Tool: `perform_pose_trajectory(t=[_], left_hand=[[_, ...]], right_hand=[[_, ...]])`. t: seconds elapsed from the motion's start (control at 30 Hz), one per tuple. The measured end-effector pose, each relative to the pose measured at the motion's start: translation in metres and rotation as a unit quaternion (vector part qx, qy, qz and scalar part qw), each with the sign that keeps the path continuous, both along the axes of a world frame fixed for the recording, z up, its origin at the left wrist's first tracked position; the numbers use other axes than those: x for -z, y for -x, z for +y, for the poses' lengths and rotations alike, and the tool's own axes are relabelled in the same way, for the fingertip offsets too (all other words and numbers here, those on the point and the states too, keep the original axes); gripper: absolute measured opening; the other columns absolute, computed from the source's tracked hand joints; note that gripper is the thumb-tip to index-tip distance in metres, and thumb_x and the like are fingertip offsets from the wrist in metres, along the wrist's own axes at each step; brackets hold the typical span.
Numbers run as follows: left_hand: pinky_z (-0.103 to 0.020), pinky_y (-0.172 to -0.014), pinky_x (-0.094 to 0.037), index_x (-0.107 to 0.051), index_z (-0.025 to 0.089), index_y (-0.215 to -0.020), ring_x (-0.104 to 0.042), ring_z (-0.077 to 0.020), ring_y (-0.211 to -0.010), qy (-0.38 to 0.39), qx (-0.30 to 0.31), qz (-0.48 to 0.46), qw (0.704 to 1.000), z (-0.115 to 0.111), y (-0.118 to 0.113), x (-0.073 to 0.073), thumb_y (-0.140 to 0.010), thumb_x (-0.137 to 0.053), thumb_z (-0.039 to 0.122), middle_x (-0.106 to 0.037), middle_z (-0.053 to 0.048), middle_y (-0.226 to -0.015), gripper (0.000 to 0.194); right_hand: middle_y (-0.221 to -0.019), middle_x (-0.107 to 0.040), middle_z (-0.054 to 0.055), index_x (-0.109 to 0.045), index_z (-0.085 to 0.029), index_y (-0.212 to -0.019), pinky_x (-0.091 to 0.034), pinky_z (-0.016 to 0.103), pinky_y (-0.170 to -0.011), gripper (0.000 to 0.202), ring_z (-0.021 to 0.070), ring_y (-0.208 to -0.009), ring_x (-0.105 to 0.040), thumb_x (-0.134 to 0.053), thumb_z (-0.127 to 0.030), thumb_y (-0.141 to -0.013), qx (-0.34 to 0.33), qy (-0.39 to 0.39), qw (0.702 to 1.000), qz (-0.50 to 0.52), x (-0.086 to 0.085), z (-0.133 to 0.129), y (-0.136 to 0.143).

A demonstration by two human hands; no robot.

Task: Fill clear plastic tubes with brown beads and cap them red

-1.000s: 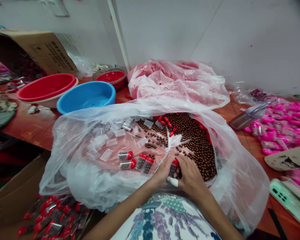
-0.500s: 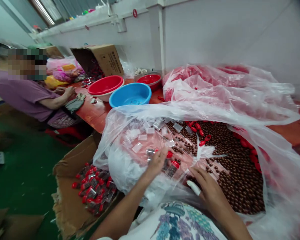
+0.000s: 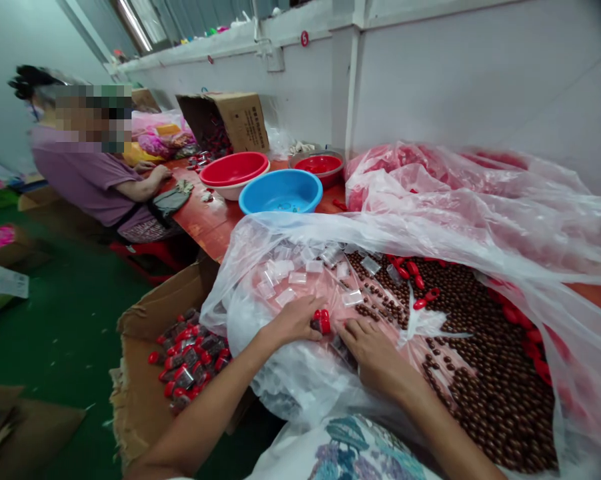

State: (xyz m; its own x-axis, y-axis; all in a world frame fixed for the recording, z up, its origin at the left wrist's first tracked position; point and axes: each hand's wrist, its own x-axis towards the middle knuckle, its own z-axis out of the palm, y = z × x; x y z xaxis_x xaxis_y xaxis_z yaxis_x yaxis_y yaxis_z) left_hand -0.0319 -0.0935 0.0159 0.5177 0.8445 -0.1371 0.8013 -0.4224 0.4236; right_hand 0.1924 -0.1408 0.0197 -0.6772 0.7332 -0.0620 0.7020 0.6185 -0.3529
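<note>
My left hand [image 3: 296, 320] is closed around a small clear jar with a red cap [image 3: 323, 321] at the near left of the plastic sheet. Close beside it, my right hand [image 3: 373, 347] curls its fingers over another clear jar with dark contents [image 3: 342, 347], mostly hidden under the hand. Clear empty containers [image 3: 297, 277] lie beyond my hands. Many brown balls [image 3: 500, 373] spread to the right, with several red caps [image 3: 414, 272] among them. A white torn piece of plastic [image 3: 423, 321] lies right of my right hand.
At my left stands a cardboard box [image 3: 130, 393] holding many filled red-capped jars [image 3: 193, 357]. A blue basin [image 3: 280, 191] and a red basin [image 3: 234, 168] sit beyond the sheet. Bags of red pieces [image 3: 430, 173] lie along the wall. A person [image 3: 80, 167] sits further left.
My left hand has moved down and closed on a red-capped jar. My right hand has shifted left, its fingers over another jar. The view has turned slightly left.
</note>
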Motion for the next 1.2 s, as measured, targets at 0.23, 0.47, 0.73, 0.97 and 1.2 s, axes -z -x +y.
perform_pose_trajectory(t=[0.23,0.47,0.73,0.97,1.2], left_hand=[[-0.024,-0.065,-0.038,-0.063,0.019,-0.087,-0.053,-0.0159,-0.073,0.057,-0.118,-0.120,0.984,-0.005,-0.002,-0.006,-0.056,-0.069,0.024,-0.059,0.002,-0.078,0.033],[-0.025,-0.058,-0.044,-0.062,0.011,-0.082,-0.058,-0.0133,-0.058,0.340,-0.347,-0.614,0.622,-0.036,-0.046,-0.013,-0.058,-0.070,0.024,-0.064,-0.003,-0.070,0.028],[-0.044,-0.085,-0.041,-0.062,0.009,-0.101,-0.062,-0.0285,-0.090,0.591,-0.217,-0.724,0.283,-0.068,-0.089,0.012,-0.065,-0.060,0.034,-0.069,-0.014,-0.093,0.044],[-0.036,-0.081,-0.040,-0.064,0.008,-0.096,-0.063,-0.0225,-0.082,0.551,-0.225,-0.760,0.262,-0.085,-0.062,0.023,-0.061,-0.058,0.029,-0.070,-0.010,-0.086,0.041],[-0.044,-0.077,-0.044,-0.063,0.014,-0.093,-0.063,-0.0278,-0.085,0.467,-0.244,-0.786,0.324,-0.107,-0.008,0.000,-0.060,-0.054,0.034,-0.070,-0.009,-0.089,0.040]], right_hand=[[-0.127,-0.052,0.006,-0.057,-0.020,-0.112,-0.028,0.038,-0.101,0.052,0.0239,-0.123,-0.035,-0.043,0.000,-0.067,0.007,0.015,1.000,0.008,0.006,-0.003,0.002],[-0.122,-0.057,0.009,-0.051,-0.020,-0.121,-0.038,0.038,-0.097,0.041,0.0247,-0.115,-0.050,-0.047,-0.025,-0.080,0.160,0.063,0.973,0.153,0.035,-0.003,-0.026],[-0.128,-0.053,0.009,-0.043,-0.025,-0.130,-0.042,0.046,-0.095,0.049,0.0302,-0.115,-0.051,-0.046,-0.039,-0.083,0.178,-0.008,0.951,0.254,0.039,-0.012,-0.041],[-0.153,-0.008,0.005,-0.011,-0.035,-0.144,-0.035,0.057,-0.098,0.077,0.0396,-0.133,-0.025,-0.053,-0.040,-0.080,0.003,-0.107,0.972,0.209,0.032,-0.010,-0.021],[-0.153,0.001,0.008,-0.005,-0.030,-0.146,-0.041,0.052,-0.095,0.093,0.0407,-0.132,-0.028,-0.063,-0.046,-0.074,-0.112,-0.073,0.970,0.204,0.025,-0.017,0.014]])
